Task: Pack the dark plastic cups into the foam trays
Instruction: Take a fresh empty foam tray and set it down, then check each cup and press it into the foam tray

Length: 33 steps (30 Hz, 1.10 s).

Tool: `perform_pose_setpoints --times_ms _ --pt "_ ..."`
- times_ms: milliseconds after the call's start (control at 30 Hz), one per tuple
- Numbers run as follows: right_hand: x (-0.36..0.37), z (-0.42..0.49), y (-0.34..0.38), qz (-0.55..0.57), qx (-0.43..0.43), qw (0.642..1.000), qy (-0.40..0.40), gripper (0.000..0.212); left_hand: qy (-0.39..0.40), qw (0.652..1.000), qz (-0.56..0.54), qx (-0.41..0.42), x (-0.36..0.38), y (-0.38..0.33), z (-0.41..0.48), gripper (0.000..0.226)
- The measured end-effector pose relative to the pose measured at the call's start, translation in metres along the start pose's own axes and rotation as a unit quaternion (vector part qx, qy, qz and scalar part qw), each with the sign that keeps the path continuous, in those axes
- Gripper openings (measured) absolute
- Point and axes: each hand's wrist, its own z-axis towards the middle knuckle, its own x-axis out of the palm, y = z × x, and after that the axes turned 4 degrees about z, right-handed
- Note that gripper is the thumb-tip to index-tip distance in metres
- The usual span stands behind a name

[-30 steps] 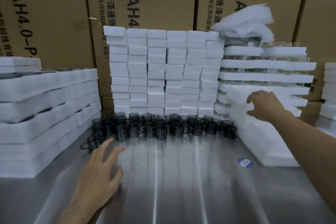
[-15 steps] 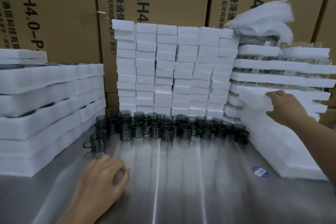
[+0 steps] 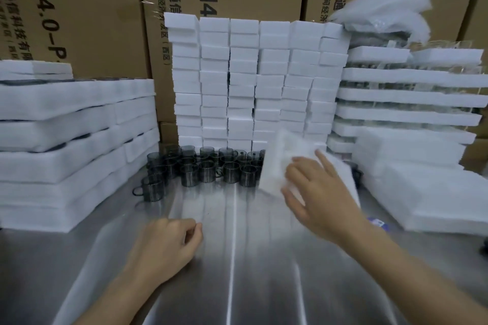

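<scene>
A: Head view, what changed?
B: A second ago the right hand [image 3: 317, 192] was reaching into the tray stack [image 3: 422, 192] on the right. Now it's clear of the stack with one foam tray [image 3: 284, 155]. Fingers are spread on top and the thumb looks tucked under the near edge. The tray is off the table, tilted and blurred, in front of the right end of the dark cups [image 3: 211, 170].
A: Left?
B: The left hand [image 3: 166, 243] went from flat to a loose fist. It's resting on the steel table [image 3: 237, 277], holding nothing.
A: Cups?
B: All loose, upright, clustered at the back of the table against the wall of foam blocks [image 3: 250, 82]. None picked yet. Can't read the tray's pockets through the blur.
A: Meaning?
B: My read: the fetch step is basically done. The tray probably lands on the bare steel ahead of the left hand, then loading starts. The filled stacks [image 3: 66, 140] on the left suggest this is one cycle of many.
</scene>
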Motion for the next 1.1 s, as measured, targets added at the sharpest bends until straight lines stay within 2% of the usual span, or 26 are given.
perform_pose_setpoints --times_ms 67,133,233,300,367,467,633,767,800,833,900,1000,1100 --pt "0.019 -0.021 0.035 0.033 -0.05 0.997 0.053 0.023 0.002 1.0 0.005 0.006 0.002 0.0 0.0 0.047" --pt "0.031 -0.033 0.047 0.066 -0.062 0.992 0.086 0.031 0.004 1.0 0.003 0.005 0.006 0.002 0.001 0.048" --pt "0.034 -0.038 0.039 0.108 -0.042 0.991 0.065 0.039 0.007 1.0 0.009 -0.003 0.007 0.004 0.004 0.048" --pt "0.032 -0.041 0.026 0.135 0.036 0.987 0.079 0.048 0.011 1.0 0.011 0.003 0.006 0.003 0.005 0.048" --pt "0.03 -0.046 0.011 0.142 0.139 0.97 0.138 0.061 0.016 1.0 0.012 0.006 0.005 0.002 0.004 0.047" --pt "0.026 -0.053 -0.011 0.13 0.199 0.949 0.206 0.08 0.002 1.0 0.013 -0.012 0.001 0.001 0.005 0.043" --pt "0.017 -0.046 -0.011 0.09 0.177 0.971 0.129 0.074 0.011 0.999 0.013 -0.04 0.001 0.003 0.004 0.034" --pt "0.012 -0.045 -0.003 0.12 0.177 0.971 0.11 0.067 -0.014 0.998 -0.017 -0.057 0.007 0.01 0.009 0.016" --pt "0.012 -0.046 -0.003 0.131 0.18 0.969 0.109 0.064 -0.018 0.998 -0.012 -0.062 0.006 0.015 0.014 0.006" --pt "0.011 -0.047 -0.003 0.138 0.182 0.968 0.106 0.06 -0.028 0.997 0.007 -0.076 0.005 0.022 0.024 0.007" --pt "0.012 -0.047 -0.002 0.136 0.181 0.97 0.091 0.053 -0.056 0.99 0.025 -0.131 0.0 0.041 0.047 0.031" --pt "0.015 -0.048 0.002 0.153 0.194 0.966 0.081 0.046 -0.096 0.962 -0.014 -0.254 0.002 0.055 0.071 0.055" --pt "0.017 -0.047 0.002 0.169 0.201 0.961 0.081 0.042 -0.031 0.956 -0.014 -0.293 0.028 0.06 0.074 0.064"
